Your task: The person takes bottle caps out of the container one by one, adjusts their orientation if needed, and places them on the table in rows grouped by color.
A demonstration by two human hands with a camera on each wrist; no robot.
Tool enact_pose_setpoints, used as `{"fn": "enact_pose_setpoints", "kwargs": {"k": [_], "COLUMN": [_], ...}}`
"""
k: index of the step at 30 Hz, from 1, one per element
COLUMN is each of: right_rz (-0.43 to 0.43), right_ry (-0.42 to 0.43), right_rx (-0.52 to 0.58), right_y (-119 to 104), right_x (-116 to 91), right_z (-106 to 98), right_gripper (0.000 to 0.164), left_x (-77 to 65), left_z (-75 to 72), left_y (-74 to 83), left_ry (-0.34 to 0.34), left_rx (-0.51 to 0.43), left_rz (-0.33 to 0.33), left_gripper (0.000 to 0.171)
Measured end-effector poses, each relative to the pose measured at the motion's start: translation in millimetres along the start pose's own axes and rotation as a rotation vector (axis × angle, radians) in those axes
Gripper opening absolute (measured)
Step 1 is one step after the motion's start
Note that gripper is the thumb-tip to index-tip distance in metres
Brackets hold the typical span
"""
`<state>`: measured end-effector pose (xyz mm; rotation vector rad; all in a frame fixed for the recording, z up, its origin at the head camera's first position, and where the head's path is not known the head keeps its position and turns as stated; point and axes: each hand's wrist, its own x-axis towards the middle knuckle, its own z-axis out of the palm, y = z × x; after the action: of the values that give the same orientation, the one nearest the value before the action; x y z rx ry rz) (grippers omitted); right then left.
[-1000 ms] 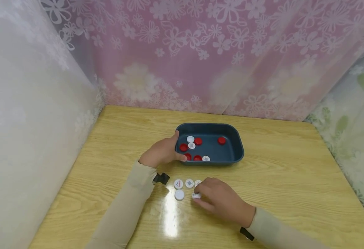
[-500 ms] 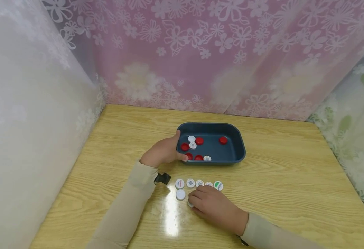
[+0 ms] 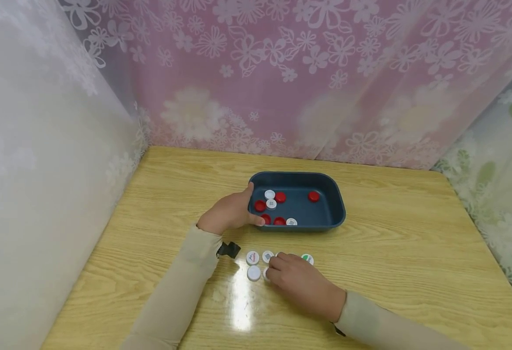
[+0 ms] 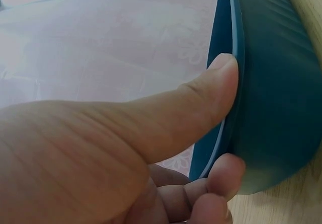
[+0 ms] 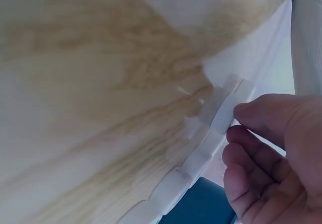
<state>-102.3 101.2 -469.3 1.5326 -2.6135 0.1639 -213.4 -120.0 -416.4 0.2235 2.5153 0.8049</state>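
My left hand (image 3: 227,212) grips the left end of a dark blue tray (image 3: 301,181). In the left wrist view, the thumb lies over the rim, and curled fingertips touch it lower down. My right hand (image 3: 306,286) pinches a white bottle cap (image 3: 266,274) at table level, mostly hidden by the fingers. That cap (image 5: 225,114) shows at the thumb tip in the right wrist view. Beside it, on its left, lies a plain white cap (image 3: 253,273). Behind them runs a row of printed white caps, including a red-marked one (image 3: 252,257) and a green-marked one (image 3: 308,258); the hand covers the row's middle.
Inside the tray lie several red caps (image 3: 313,196) and a few white caps (image 3: 291,222), mostly towards its left side. The wooden table (image 3: 413,253) meets a pink floral curtain (image 3: 256,131) at the back.
My right hand has carried the pinched cap left, then slightly forward, beside the plain white cap in the front row. The left hand and tray stay where they were.
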Motion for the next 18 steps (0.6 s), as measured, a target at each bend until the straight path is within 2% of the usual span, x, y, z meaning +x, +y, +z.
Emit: {"fn": "enact_pose_setpoints", "kwargs": {"k": [4, 7, 10, 14, 16, 18], "right_rz": [0.007, 0.032, 0.076, 0.221, 0.328, 0.427], "right_ry": [-0.021, -0.02, 0.022, 0.055, -0.008, -0.124], "right_rx": [0.024, 0.083, 0.165, 0.241, 0.251, 0.244], "right_y": [2, 7, 19, 53, 74, 94], "right_x": [3, 3, 6, 17, 26, 38], "right_z": [0, -6, -19, -46, -57, -64], "right_gripper": [0.008, 0.01, 0.009, 0.005, 0.005, 0.009], "left_x": [-2.2, -2.5, -2.2, -0.4, 0.5, 1.1], "left_z": [-0.7, -1.1, -1.1, -0.3, -0.1, 0.1], "left_y": [0.6, 1.2, 1.4, 0.4, -0.3, -1.1], "left_ry": [0.003, 0.001, -0.001, 0.001, 0.002, 0.0], "left_rx": [-0.006, -0.012, -0.022, -0.011, -0.005, 0.0], "left_rz": [0.005, 0.004, 0.006, 0.016, 0.017, 0.013], "left_gripper": [0.113, 0.113, 0.113, 0.113, 0.113, 0.113]}}
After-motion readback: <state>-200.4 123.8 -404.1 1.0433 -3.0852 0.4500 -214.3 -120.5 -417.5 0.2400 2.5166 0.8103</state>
